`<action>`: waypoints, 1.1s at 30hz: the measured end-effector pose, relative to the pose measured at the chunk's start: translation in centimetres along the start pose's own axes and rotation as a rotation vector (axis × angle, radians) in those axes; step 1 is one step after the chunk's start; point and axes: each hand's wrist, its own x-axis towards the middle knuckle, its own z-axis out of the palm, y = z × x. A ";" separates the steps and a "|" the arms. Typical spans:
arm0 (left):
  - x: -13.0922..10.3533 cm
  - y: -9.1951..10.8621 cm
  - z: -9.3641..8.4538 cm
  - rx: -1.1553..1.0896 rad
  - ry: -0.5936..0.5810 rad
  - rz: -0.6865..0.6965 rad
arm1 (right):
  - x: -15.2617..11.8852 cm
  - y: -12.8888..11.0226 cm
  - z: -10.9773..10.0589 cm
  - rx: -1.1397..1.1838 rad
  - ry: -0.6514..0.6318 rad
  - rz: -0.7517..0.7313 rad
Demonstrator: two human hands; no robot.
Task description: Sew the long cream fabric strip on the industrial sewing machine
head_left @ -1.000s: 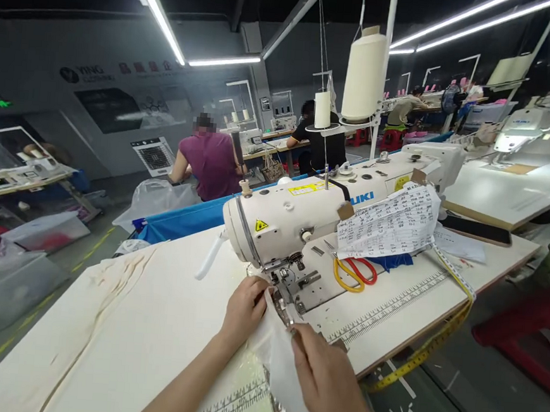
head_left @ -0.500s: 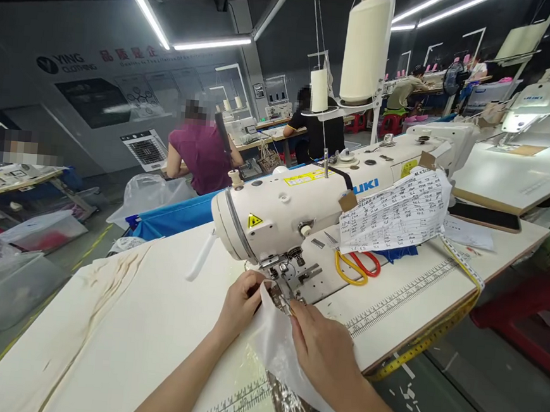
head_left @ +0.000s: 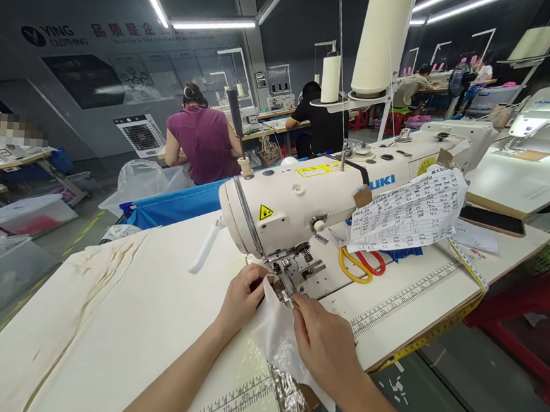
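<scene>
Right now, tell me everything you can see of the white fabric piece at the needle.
The white fabric piece looks thin and slightly sheer, creased, lying on the table and trailing off its front edge. Its upper corner sits under the sewing machine foot area. The left hand pinches its left edge; the right hand presses its right side by the needle.

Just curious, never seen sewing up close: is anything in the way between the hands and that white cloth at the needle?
Nothing visible. The left hand and right hand both already hold the white cloth, its top edge at the presser foot of the sewing machine.
</scene>
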 end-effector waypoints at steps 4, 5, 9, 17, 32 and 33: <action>0.0 0.0 0.0 -0.005 0.008 -0.016 | 0.0 0.0 0.0 -0.003 0.011 -0.013; 0.0 0.0 0.0 -0.004 0.007 -0.015 | 0.0 0.1 0.0 -0.005 0.013 -0.016; -0.1 -0.2 0.1 0.017 0.020 0.003 | 0.1 0.1 0.1 -0.011 0.020 -0.022; -0.1 -0.2 0.2 0.029 0.026 0.041 | 0.1 0.2 0.3 -0.019 0.027 -0.035; -0.1 -0.8 0.2 0.036 0.021 0.016 | -0.2 0.5 0.4 0.039 0.073 -0.062; -0.1 -0.7 0.2 0.034 0.015 0.012 | -0.2 0.5 0.4 0.042 0.075 -0.060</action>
